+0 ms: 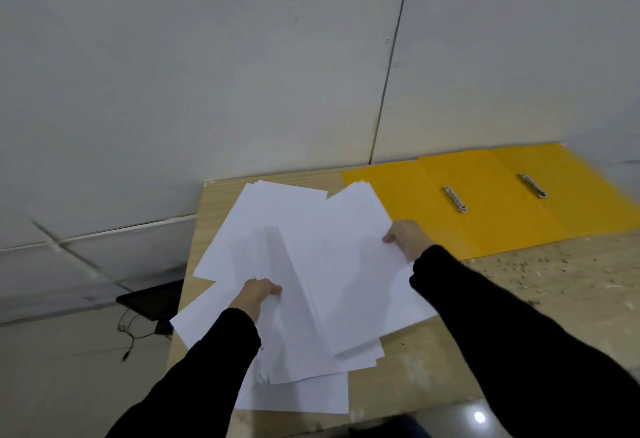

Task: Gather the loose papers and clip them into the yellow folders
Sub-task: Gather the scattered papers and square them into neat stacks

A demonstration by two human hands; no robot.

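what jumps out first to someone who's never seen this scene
The messy fan of white papers spread over the left part of the table, with the left hand and right hand gripping sheets from either side. Next, the open yellow folders lying flat at the back right, their metal clips bare.

Single wide head view, forward and down, close over the table (554, 285)
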